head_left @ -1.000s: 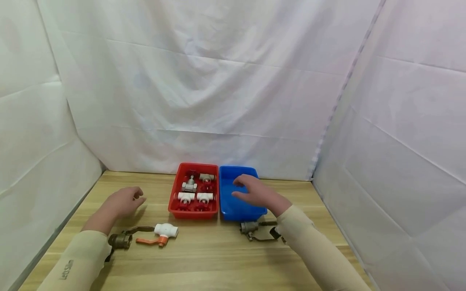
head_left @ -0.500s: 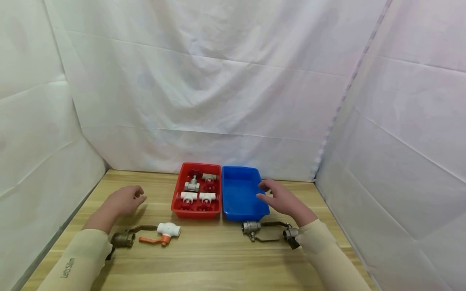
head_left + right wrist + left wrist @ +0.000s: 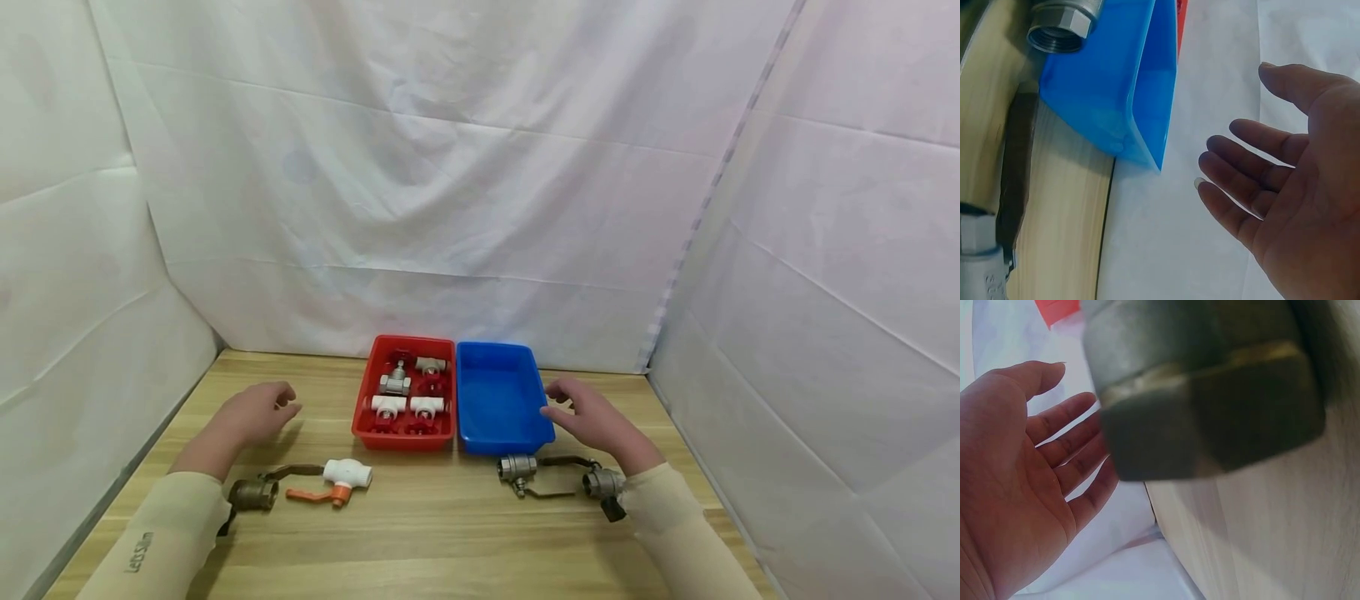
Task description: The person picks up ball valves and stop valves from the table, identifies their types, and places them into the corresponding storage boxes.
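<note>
My left hand (image 3: 255, 414) hovers over the left of the table with fingers relaxed, holding nothing. Just nearer to me lies a brass ball valve (image 3: 253, 495), which looms large in the left wrist view (image 3: 1204, 419). Beside it is a white plastic ball valve (image 3: 347, 473) with an orange lever. By the right edge of a blue bin (image 3: 498, 408) is my right hand (image 3: 596, 417), fingers loosely spread and nothing in them. In front of that bin lie a steel ball valve (image 3: 517, 468) and a second steel ball valve (image 3: 603, 482), the latter partly hidden by the right sleeve.
A red bin (image 3: 402, 442) touches the blue one on its left. It holds several valves with red handwheels, including a metal valve (image 3: 395, 383) and white tee-shaped valves (image 3: 388, 407). White cloth (image 3: 420, 200) encloses the wooden table (image 3: 420, 542) at the back and sides.
My right hand has moved right, from above the blue bin to its right edge, bringing the second steel valve into fuller view. The left hand stays in place.
</note>
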The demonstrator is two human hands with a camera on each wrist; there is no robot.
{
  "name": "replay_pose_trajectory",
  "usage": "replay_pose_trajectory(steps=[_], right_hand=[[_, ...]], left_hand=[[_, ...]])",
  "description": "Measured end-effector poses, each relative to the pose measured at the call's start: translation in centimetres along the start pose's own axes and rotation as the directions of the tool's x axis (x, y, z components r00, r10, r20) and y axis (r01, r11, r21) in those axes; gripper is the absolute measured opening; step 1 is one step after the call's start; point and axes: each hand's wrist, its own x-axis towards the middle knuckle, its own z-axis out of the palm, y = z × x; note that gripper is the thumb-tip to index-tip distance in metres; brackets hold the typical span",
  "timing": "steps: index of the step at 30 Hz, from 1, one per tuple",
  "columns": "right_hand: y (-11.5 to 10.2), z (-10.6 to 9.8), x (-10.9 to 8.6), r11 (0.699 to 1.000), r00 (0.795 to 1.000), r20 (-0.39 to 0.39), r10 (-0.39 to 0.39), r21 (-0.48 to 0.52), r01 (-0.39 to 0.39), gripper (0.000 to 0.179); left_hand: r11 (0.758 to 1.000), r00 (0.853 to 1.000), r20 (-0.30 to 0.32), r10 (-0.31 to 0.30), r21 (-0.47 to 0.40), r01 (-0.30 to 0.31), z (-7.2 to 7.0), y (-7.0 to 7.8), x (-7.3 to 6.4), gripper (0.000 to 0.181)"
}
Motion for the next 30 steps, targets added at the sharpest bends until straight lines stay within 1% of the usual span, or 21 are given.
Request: replay_pose_trajectory(steps=[5, 8, 10, 12, 14, 17, 20, 21, 23, 27, 30], right_hand=[[0.3, -0.3, -0.6, 1.000, 1.000, -0.001, 0.027, -0.009, -0.027, 0.049], [0.5, -0.4, -0.8, 0.999, 0.999, 0.012, 0.043, -0.029, -0.043, 0.051], [0.7, -0.5, -1.0, 0.997, 0.997, 0.045, 0.064, -0.051, -0.061, 0.054], [0.9, -0.5, -1.3, 0.992, 0.990, 0.095, 0.106, -0.076, -0.099, 0.060], [1.1, -0.5, -1.7, 0.985, 0.975, 0.160, 0.157, -0.099, -0.143, 0.069], [1.3, -0.3, -2.4, 0.967, 0.939, 0.242, 0.244, -0.134, -0.217, 0.082], [1.4, -0.1, -3.0, 0.947, 0.905, 0.292, 0.309, -0.179, -0.265, 0.089], [1.5, -0.1, -3.1, 0.941, 0.898, 0.298, 0.325, -0.197, -0.275, 0.090], [1.7, 0.1, -3.3, 0.930, 0.887, 0.307, 0.346, -0.239, -0.280, 0.091], [2.2, 0.3, -3.7, 0.912, 0.874, 0.318, 0.366, -0.310, -0.269, 0.090], [2.4, 0.5, -4.0, 0.894, 0.860, 0.317, 0.399, -0.342, -0.289, 0.088]], left_hand=[[1.000, 1.000, 0.001, 0.003, -0.004, -0.003, 0.1, 0.0, 0.0, 0.036], [1.000, 1.000, 0.001, -0.001, -0.008, 0.001, 0.2, 0.0, -0.1, 0.036], [1.000, 1.000, 0.004, 0.002, -0.008, -0.002, 0.3, 0.0, -0.1, 0.036], [1.000, 1.000, 0.003, 0.002, -0.009, -0.002, 0.3, 0.1, -0.1, 0.036], [1.000, 1.000, 0.001, 0.005, -0.009, -0.005, 0.3, 0.2, -0.1, 0.036], [1.000, 1.000, 0.000, 0.009, -0.010, -0.009, 0.3, 0.2, -0.1, 0.037], [1.000, 1.000, 0.001, 0.008, -0.009, -0.008, 0.3, 0.2, -0.1, 0.037], [1.000, 1.000, 0.003, 0.009, -0.009, -0.009, 0.3, 0.2, -0.1, 0.037], [1.000, 1.000, 0.002, 0.008, -0.008, -0.008, 0.4, 0.2, -0.1, 0.037], [1.000, 1.000, -0.001, 0.010, -0.006, -0.010, 0.5, 0.2, 0.0, 0.037], [1.000, 1.000, -0.001, 0.011, -0.005, -0.011, 0.5, 0.1, 0.0, 0.036]])
